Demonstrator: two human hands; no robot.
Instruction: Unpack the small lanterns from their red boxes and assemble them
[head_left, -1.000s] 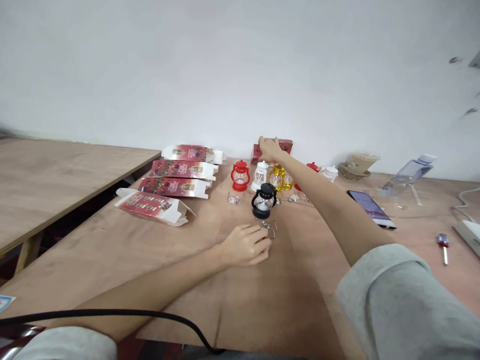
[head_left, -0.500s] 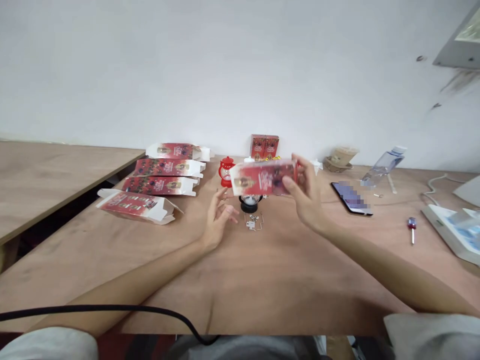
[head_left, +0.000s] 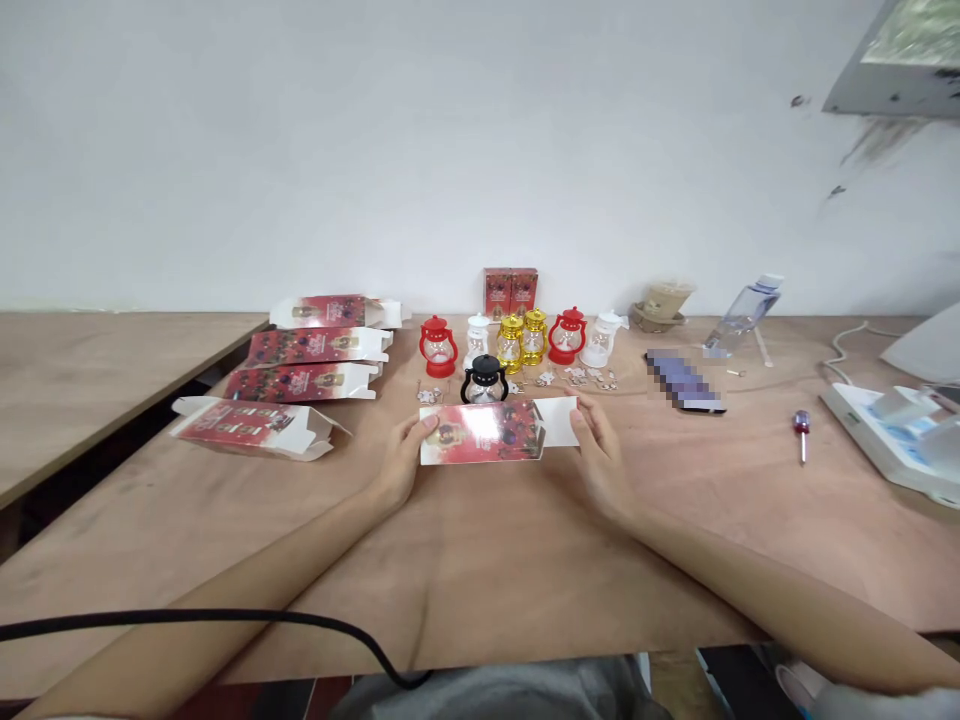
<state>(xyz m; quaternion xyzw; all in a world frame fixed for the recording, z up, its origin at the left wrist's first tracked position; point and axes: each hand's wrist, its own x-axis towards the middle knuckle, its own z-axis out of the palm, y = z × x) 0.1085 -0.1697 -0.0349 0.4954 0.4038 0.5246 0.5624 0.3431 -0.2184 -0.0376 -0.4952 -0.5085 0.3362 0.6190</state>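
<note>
Moving from the right grip alone into both grips, the red box (head_left: 480,433) is now lying lower and level, with the left grip (head_left: 403,462) taking its other end. Seven small lanterns are standing on the bench (head_left: 510,560): two red lanterns (head_left: 437,348), two white lanterns (head_left: 600,342), two gold lanterns (head_left: 511,345) and one black lantern (head_left: 484,372), which is standing nearest the person. Four opened boxes (head_left: 304,386) are lying at the left, and two upright boxes (head_left: 498,290) are standing side by side against the wall. Small metal pieces (head_left: 576,376) are lying in clusters near the lanterns, too small to count. One phone (head_left: 684,383), one screwdriver (head_left: 802,425), one clear bottle (head_left: 750,305) and one cup (head_left: 665,298) are resting farther right.

Both grips are clamping, parted only by the cardboard between thumb and fingers. The left grip is pinching the left end, its thumb lying on the near face; the right grip is holding the edge of the white flap (head_left: 558,422) at the right end.

Stretching crosswise just before the black lantern, the red box is hiding that lantern's base. Its printed face is showing a golden lantern picture near the left end, dark ornaments, and a bright glare at the middle.
</note>
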